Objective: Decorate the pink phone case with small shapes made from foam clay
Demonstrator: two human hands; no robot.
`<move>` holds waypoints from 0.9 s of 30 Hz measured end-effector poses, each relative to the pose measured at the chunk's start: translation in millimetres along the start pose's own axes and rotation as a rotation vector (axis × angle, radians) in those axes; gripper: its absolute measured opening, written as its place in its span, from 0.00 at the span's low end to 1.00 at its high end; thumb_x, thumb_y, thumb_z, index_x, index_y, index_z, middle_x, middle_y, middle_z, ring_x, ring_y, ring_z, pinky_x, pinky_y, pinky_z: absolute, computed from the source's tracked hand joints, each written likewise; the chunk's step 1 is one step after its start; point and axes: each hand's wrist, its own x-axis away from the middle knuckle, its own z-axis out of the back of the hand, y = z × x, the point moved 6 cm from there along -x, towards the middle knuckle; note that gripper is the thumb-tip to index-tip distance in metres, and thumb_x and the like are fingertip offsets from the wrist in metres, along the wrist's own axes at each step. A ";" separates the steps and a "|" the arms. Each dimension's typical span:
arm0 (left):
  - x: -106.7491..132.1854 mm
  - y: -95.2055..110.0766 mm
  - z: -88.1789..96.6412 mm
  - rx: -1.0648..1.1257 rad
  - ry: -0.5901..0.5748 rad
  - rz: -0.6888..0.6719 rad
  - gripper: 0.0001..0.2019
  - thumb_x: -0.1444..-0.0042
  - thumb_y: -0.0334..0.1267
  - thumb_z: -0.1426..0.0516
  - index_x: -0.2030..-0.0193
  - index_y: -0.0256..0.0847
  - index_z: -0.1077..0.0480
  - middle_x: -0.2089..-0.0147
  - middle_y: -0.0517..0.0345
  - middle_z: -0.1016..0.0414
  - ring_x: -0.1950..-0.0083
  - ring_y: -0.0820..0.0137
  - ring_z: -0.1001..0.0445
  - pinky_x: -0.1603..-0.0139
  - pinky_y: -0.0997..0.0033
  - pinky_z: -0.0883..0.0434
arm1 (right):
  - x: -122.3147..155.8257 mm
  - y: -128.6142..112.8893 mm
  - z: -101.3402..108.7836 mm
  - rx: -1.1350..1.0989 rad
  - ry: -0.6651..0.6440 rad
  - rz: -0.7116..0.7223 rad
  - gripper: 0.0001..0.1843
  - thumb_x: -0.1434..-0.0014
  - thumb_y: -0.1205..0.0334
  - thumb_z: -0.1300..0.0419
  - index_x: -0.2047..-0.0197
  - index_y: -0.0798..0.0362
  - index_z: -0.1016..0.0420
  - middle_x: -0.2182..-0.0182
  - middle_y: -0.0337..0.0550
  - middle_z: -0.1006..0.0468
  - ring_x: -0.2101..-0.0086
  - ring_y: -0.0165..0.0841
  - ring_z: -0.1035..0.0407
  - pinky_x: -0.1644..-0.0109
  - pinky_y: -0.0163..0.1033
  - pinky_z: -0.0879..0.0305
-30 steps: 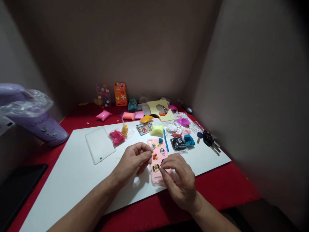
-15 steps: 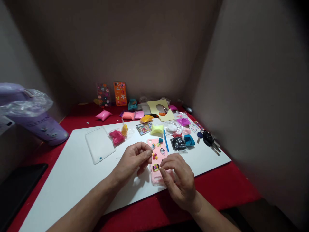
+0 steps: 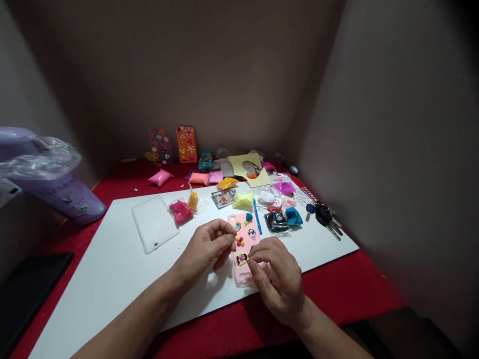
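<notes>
A pink phone case (image 3: pixel 245 239) lies on a white board (image 3: pixel 112 269), with small coloured clay shapes stuck on its back. My left hand (image 3: pixel 207 247) rests at the case's left edge with its fingers curled and the fingertips pressed together. My right hand (image 3: pixel 279 276) covers the case's lower right corner, thumb and forefinger pinched close to a small dark and yellow decoration (image 3: pixel 241 259). What the pinch holds, if anything, is too small to make out.
A clear case (image 3: pixel 154 223) lies to the left on the board. Bags of coloured clay (image 3: pixel 181 211), a blue tool (image 3: pixel 257 217) and keys (image 3: pixel 325 215) sit beyond. Two decorated cases (image 3: pixel 186 144) lean on the back wall. A purple appliance (image 3: pixel 52 179) stands far left.
</notes>
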 end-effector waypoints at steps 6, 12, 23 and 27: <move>0.1 -1.2 0.7 0.001 -0.004 0.008 0.05 0.46 0.35 0.44 0.63 0.37 0.36 0.75 0.64 0.34 0.83 0.81 0.43 0.87 0.82 0.47 | 3.8 0.4 0.6 0.000 -0.010 0.001 0.12 0.45 0.76 0.46 0.58 0.53 0.31 0.67 0.46 0.26 0.64 0.37 0.33 0.61 0.45 0.34; -0.2 -2.0 1.0 -0.001 -0.002 0.004 0.06 0.46 0.35 0.44 0.63 0.36 0.35 0.76 0.65 0.35 0.83 0.81 0.44 0.87 0.82 0.47 | 3.5 2.4 0.2 -0.002 -0.014 -0.005 0.14 0.46 0.77 0.45 0.58 0.54 0.31 0.66 0.46 0.26 0.64 0.36 0.33 0.61 0.44 0.34; -1.1 -3.0 1.5 0.002 -0.006 0.014 0.06 0.47 0.36 0.43 0.64 0.37 0.34 0.76 0.64 0.34 0.84 0.81 0.44 0.88 0.82 0.48 | 2.5 3.0 -0.6 0.004 -0.002 0.007 0.11 0.45 0.76 0.44 0.60 0.53 0.31 0.68 0.44 0.25 0.65 0.35 0.32 0.62 0.44 0.34; -1.2 -2.4 1.1 0.013 -0.011 0.006 0.06 0.47 0.36 0.42 0.64 0.36 0.34 0.76 0.64 0.33 0.84 0.82 0.44 0.88 0.82 0.49 | 2.2 1.6 0.3 -0.029 -0.018 0.003 0.10 0.43 0.75 0.46 0.61 0.53 0.31 0.68 0.45 0.25 0.65 0.36 0.32 0.62 0.44 0.34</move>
